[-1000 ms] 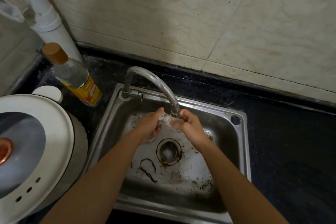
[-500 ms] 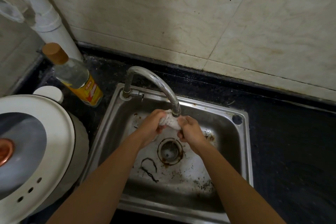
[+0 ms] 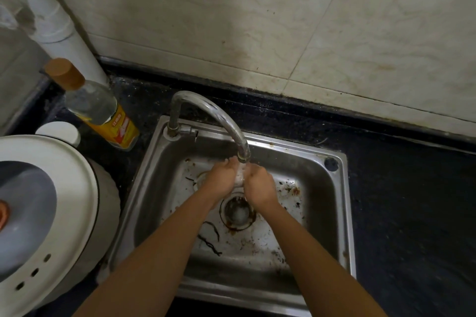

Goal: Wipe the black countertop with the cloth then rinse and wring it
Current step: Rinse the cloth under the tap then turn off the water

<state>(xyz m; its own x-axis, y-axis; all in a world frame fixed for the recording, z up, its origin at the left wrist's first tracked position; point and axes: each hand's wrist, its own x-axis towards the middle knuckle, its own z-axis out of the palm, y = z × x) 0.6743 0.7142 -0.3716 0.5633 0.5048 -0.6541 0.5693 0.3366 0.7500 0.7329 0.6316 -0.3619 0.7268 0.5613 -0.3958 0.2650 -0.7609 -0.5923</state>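
Two bare arms, hands to mid-forearm, seen from the wearer's head.
Left hand and right hand uncovered, knuckles and backs visible. Left forearm and right forearm bare along all visible length, widening toward bottom edge of view. Fingertips mostly hidden.

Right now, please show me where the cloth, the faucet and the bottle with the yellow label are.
cloth [image 3: 239,176]: head view, on its pale bunched middle.
faucet [image 3: 221,116]: head view, on the curved metal spout.
bottle [image 3: 90,104]: head view, on its clear glass shoulder.
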